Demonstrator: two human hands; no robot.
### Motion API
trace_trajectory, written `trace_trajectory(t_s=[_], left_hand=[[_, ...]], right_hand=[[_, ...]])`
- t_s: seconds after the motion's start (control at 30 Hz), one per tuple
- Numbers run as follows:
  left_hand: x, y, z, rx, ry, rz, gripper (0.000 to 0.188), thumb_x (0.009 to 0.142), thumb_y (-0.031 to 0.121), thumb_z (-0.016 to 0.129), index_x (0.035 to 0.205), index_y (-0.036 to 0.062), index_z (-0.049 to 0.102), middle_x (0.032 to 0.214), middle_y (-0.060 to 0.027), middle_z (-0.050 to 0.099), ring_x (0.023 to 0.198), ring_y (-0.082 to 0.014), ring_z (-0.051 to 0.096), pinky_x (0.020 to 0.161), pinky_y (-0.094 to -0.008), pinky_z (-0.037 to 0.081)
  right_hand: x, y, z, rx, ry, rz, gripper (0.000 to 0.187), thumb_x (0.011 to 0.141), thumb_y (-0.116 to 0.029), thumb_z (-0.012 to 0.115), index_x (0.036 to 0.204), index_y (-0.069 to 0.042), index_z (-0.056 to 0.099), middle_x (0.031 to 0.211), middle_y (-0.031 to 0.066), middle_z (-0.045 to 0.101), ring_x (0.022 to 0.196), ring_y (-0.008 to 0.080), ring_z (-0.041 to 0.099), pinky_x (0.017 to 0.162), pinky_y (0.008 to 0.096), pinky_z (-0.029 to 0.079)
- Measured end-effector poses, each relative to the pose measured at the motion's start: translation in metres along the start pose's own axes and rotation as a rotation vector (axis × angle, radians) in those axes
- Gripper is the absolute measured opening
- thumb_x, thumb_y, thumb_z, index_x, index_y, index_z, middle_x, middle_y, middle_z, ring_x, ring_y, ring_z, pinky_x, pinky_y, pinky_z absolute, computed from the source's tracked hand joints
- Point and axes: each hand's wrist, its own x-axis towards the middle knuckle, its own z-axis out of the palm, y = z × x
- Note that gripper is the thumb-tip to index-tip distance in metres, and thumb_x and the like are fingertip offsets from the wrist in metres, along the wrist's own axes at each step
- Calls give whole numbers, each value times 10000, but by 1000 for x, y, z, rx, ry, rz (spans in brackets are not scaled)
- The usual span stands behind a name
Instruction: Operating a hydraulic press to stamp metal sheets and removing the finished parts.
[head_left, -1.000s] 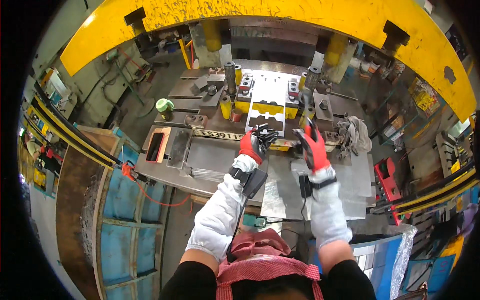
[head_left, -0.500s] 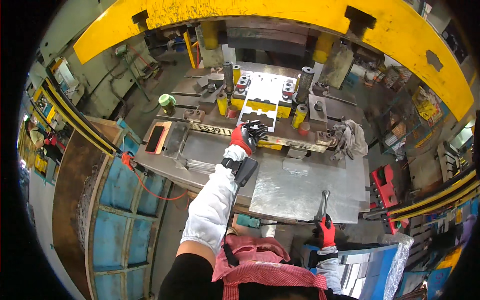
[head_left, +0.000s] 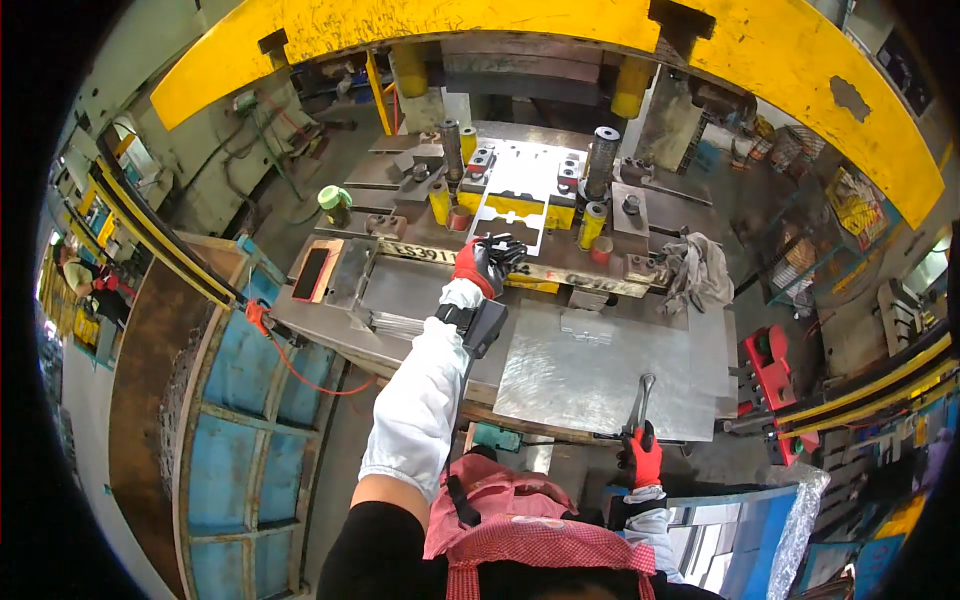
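Cluttered press shop, machinery along both sides of the frame; steel press bed (head_left: 310,322) across the middle.

Nearest, lower right: right hand (head_left: 642,460) in a red-and-black glove, fingers curled firmly around the lower end of a metal hand tool (head_left: 641,402). Long axis close to vertical in the frame, leaning slightly right at the top; upper end over the near right part of a broad metal sheet (head_left: 590,375), touching or just above unclear. Lower end lost in the glove, upper end too small to name the kind.

Farther, mid-frame: left hand (head_left: 488,265), gloved alike, fingers loosely spread, pointing rightward at the near end of a pale cut-out plate (head_left: 525,175). Up-frame from those fingers, between yellow posts (head_left: 592,226), long axis running toward the top. Left hand much the nearer; right hand and tool well apart, down and to the right. No way to make out contact or a pinch on the near rim: palm hidden.

Beyond: far half of the plate washed out by glare; yellow beam (head_left: 450,25) cut off at the top edge.
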Motion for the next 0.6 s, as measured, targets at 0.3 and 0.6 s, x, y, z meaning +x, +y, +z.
trace_trajectory(t_s=[0.3, 0.6], left_hand=[[-2, 0, 0, 2, -62, -8, 348, 881, 190, 355, 1025, -101, 480, 950, -245, 572, 886, -370, 573, 803, -408, 495], [18, -8, -25, 572, -465, 408, 326, 866, 102, 345, 1100, -105, 440, 1046, -244, 541, 977, -361, 538, 855, -388, 463]], right_hand=[[-5, -14, 4, -58, 39, 38, 440, 757, -113, 625, 1159, -75, 451, 752, 33, 574, 482, 112, 529, 396, 244, 421], [-2, -1, -1, 38, 64, -14, 528, 747, -94, 626, 1230, -68, 416, 777, 27, 559, 483, 97, 487, 412, 238, 413]])
